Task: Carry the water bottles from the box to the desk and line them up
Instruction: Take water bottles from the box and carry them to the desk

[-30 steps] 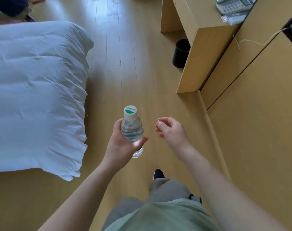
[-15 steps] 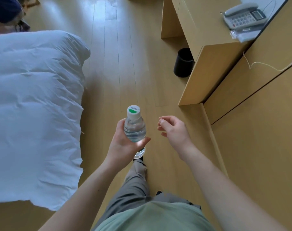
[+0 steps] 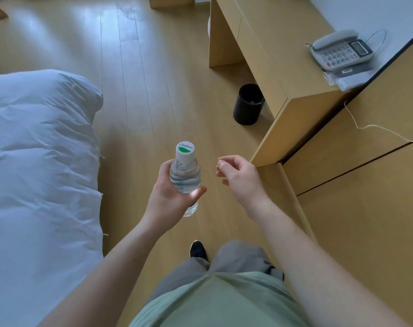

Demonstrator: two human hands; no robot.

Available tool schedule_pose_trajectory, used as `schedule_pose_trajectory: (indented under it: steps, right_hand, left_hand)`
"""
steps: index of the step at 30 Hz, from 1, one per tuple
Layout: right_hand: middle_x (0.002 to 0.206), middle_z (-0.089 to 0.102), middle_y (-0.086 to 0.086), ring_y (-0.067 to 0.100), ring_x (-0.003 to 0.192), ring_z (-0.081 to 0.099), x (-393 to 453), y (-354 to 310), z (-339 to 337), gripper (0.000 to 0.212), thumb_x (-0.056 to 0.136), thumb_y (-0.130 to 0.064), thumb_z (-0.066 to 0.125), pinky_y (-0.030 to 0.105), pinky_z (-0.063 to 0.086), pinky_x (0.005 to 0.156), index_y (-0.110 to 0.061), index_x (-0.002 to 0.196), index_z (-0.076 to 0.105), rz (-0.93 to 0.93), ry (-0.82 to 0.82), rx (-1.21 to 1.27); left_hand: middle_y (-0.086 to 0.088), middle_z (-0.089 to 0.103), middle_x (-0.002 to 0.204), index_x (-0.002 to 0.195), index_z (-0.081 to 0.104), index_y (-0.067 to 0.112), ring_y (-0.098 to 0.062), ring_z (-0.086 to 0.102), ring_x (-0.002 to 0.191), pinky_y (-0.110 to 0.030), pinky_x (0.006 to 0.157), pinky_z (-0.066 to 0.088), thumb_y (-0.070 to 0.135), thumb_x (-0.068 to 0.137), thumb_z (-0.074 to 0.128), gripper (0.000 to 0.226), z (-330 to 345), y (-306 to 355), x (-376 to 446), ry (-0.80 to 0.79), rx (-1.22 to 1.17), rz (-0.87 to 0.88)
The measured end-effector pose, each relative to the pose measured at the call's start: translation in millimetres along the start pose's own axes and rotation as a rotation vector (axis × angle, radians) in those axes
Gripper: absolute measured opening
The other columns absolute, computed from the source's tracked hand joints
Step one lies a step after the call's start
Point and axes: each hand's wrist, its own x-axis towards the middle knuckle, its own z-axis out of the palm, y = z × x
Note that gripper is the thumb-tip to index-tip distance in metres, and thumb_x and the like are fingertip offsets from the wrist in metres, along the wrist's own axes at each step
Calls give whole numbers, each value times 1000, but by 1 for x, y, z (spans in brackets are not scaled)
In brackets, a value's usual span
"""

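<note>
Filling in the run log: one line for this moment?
phase: carrying | left hand: holds water bottle upright | right hand: empty | desk: ahead right

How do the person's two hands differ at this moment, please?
The left hand grips a clear water bottle round its body, thumb across the front; the right hand holds nothing. The left hand's palm faces up towards the camera, while the right hand shows its back, fingers loosely curled. The left hand is nearer the bed, the right hand nearer the desk. Both are raised in front of the body, with bare forearms.
</note>
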Motion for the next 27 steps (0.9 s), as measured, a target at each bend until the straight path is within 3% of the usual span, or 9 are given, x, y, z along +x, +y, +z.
schedule_pose_trajectory:
  steps: [9,18,27]
  right_hand:
    - [104,72,0,17,104,67,91,-37,16,9,101,-25,58,44,55,100,-25,104,67,51,27,-20]
    - [105,71,4,19,105,67,217,-85,27,9,102,-24,58,45,54,101,-24,103,67,89,-12,-42]
    - [107,70,-1,17,107,66,347,-139,14,10,101,-26,59,42,55,100,-24,107,67,59,-40,-54]
  left_hand:
    - [16,66,107,130,48,28,-6,68,101,-34,90,59,32,73,93,73,-16,2,107,-29,-27,-9]
    - [24,65,108,128,47,33,-2,68,100,-29,87,57,34,72,93,72,-17,16,235,7,-36,-63]
    - [15,66,108,130,47,30,-6,68,101,-44,93,59,32,73,93,73,-5,48,371,21,-32,-89]
